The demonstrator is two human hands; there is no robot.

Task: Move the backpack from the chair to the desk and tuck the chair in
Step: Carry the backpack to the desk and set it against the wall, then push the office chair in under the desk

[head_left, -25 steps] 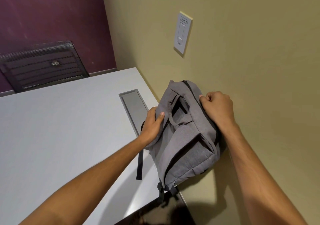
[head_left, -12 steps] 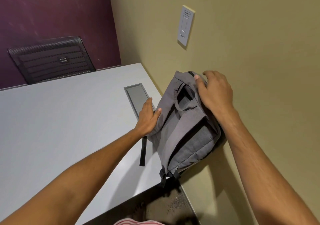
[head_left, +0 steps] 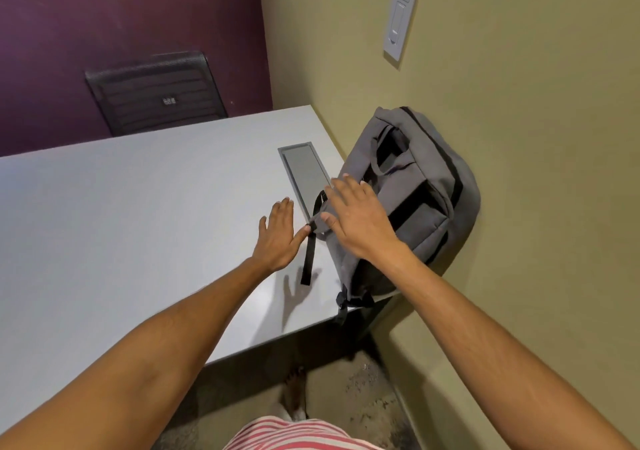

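The grey backpack [head_left: 420, 190] rests on the right end of the white desk [head_left: 121, 224], leaning against the yellow wall. A black strap [head_left: 308, 255] trails from it onto the desk. My left hand [head_left: 278, 238] hovers flat over the desk just left of the bag, fingers spread, thumb near the strap. My right hand [head_left: 356, 217] is open above the bag's near left side, holding nothing. A black mesh chair [head_left: 156, 95] stands at the desk's far side against the purple wall.
A grey rectangular cable hatch [head_left: 304, 169] is set into the desk beside the bag. A white wall switch [head_left: 400, 22] sits above the bag. Below the desk edge I see floor, a bare foot [head_left: 294, 390] and striped shorts.
Both hands have let go of the backpack and pulled back toward me with fingers spread. The bag now stands by itself against the wall. The camera has drawn back.
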